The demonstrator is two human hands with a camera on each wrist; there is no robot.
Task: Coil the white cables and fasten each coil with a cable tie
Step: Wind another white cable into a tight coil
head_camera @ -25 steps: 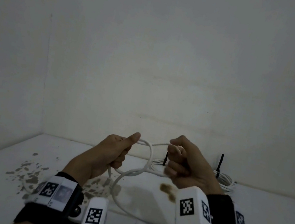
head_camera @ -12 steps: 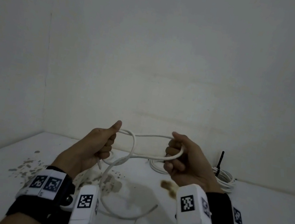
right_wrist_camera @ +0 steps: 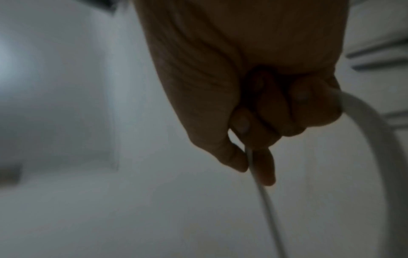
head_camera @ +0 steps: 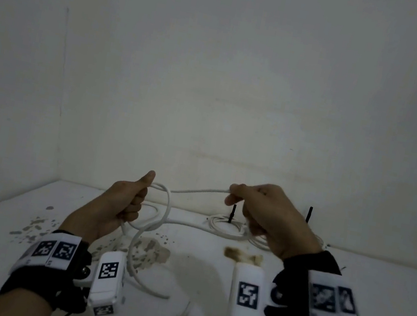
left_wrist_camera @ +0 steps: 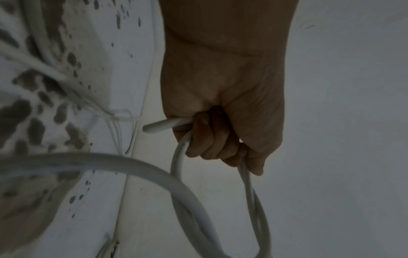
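Left hand (head_camera: 122,202): gripping one white cable (head_camera: 197,191) (two loops gathered).
Right hand (head_camera: 265,217): pinching that cable.
Finished coils (head_camera: 229,226): lying behind, two black ties (head_camera: 232,213) standing.

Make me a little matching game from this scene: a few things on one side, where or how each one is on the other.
Things:
1. left hand
2. right hand
3. tied coil
4. brown stain

Places or states:
A. lies by the back wall, a black tie sticking up
B. pinches the cable between thumb and finger
C. on the table, below the right hand
D. grips a loop and the cable's end

Pairs: 1-D, 2-B, 3-A, 4-C
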